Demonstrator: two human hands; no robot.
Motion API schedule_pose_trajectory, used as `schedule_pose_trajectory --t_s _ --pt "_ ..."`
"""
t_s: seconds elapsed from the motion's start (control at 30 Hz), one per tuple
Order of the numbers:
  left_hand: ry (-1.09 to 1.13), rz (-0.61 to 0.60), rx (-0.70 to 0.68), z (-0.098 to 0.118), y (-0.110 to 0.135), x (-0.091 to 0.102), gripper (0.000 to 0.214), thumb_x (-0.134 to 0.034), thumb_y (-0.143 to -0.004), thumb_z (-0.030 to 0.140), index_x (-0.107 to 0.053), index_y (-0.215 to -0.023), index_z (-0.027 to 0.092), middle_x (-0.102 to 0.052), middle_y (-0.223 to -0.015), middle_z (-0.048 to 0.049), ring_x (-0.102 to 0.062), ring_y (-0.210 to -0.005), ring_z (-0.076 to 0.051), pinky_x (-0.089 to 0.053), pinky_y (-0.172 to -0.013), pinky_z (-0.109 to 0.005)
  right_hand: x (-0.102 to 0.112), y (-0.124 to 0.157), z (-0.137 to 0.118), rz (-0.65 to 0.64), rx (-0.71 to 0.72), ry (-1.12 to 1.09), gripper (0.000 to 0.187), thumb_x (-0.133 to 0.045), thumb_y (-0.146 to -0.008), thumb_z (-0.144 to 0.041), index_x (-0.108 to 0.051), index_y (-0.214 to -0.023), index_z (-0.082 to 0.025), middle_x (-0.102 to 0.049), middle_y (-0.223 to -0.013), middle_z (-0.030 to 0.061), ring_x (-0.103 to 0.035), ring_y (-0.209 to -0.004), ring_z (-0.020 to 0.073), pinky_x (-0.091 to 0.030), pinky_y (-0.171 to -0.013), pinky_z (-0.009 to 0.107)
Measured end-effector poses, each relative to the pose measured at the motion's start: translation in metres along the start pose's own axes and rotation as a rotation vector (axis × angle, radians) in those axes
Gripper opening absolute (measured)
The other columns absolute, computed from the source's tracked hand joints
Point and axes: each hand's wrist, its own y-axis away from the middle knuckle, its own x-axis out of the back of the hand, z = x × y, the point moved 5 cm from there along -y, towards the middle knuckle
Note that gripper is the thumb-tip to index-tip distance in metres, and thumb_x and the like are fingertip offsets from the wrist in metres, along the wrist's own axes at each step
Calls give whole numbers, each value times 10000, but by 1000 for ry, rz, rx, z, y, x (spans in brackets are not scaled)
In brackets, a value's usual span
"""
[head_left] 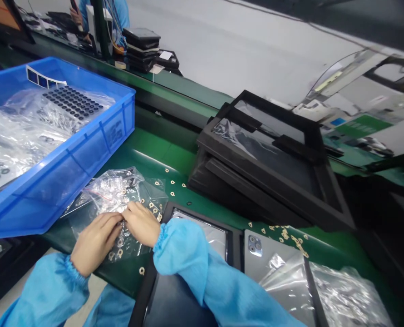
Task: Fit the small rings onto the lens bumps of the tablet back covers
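Observation:
My left hand (98,238) and my right hand (142,222) meet fingertip to fingertip above a clear plastic bag (116,181). Both have their fingers pinched together; whatever sits between them is too small and too covered to make out. Small tan ring-shaped pieces with a tab lie on and around the bag, one ring piece (141,271) close to the table edge. Under my right forearm is a black foam tray (168,211) holding flat grey devices. Beside it, a grey tablet-like device (256,247) with a camera cluster is partly covered by clear film.
A blue crate (96,150) with bagged parts and sheets of black rings stands at left. Black foam frames (256,181) are stacked behind the tray. More ring pieces (285,234) and a plastic bag (348,295) lie at right. A person in blue (120,18) is across the bench.

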Motion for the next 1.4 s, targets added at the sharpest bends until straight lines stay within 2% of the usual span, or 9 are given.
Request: schedule_pose_trajectory --t_s 0.17,0.33,0.43,0.57,0.8,1.0,1.23,1.33,1.4 --pt "4 -66 54 -6 12 -18 273 -444 -946 347 -571 -1149 215 -649 -1151 -75 -599 -1070 -229 -481 -942 -368 -3 -3 10 10 29 -99 30 -610 -859 -161 -585 -872 -172 -564 -992 58 -537 -915 210 -475 -744 302" --pt "31 -47 56 1 13 -9 255 -465 -937 368 -633 -1056 217 -653 -1173 -69 -608 -1071 -238 -479 -947 -375 23 23 6 97 62 -213 38 -579 -904 -166 -583 -941 -169 -600 -932 28 -552 -923 164 -457 -844 262" --pt "162 -37 74 27 5 6 229 -486 -929 360 -647 -1020 226 -686 -1059 -46 -637 -982 -199 -504 -885 -315 56 56 1 252 56 -377 107 -519 -941 -172 -607 -1003 -173 -609 -949 38 -561 -927 151 -460 -856 268" --pt "596 -282 207 73 -10 9 184 -544 -889 359 -676 -900 231 -687 -771 19 -642 -707 -127 -516 -648 -206 87 108 3 416 -39 -693 147 -578 -914 -225 -700 -833 -208 -596 -802 12 -584 -764 127 -485 -711 248" --pt "818 -445 253 131 -29 -3 150 -601 -808 336 -703 -800 227 -668 -652 35 -608 -594 -108 -487 -557 -181 87 175 17 473 -272 -1113 85 -621 -858 -207 -700 -827 -198 -615 -805 9 -579 -620 99 -501 -517 210" --pt "810 -504 195 161 -41 -9 190 -550 -835 312 -669 -716 224 -649 -627 36 -604 -593 -107 -473 -568 -189 95 206 22 585 -291 -885 96 -596 -847 -145 -630 -907 -212 -585 -764 -14 -568 -691 113 -484 -632 233" --pt "1002 -749 284 176 -39 -23 126 -545 -765 218 -592 -650 196 -618 -555 42 -563 -548 -97 -442 -566 -201 112 215 15 550 -55 -651 102 -529 -930 -159 -622 -911 -198 -634 -799 17 -577 -725 123 -486 -658 234" --pt "1117 -922 334 174 -45 -34 126 -552 -744 298 -574 -683 190 -584 -515 43 -529 -470 -97 -433 -510 -213 122 223 7 596 104 -330 173 -469 -956 -154 -621 -876 -170 -658 -804 44 -564 -731 150 -477 -626 258" --pt "923 -814 321 154 -68 -36 232 -529 -753 406 -584 -706 186 -608 -574 33 -528 -469 -99 -443 -503 -222 128 230 11 631 136 -151 206 -443 -956 -130 -625 -865 -157 -661 -819 52 -557 -737 161 -468 -619 269"
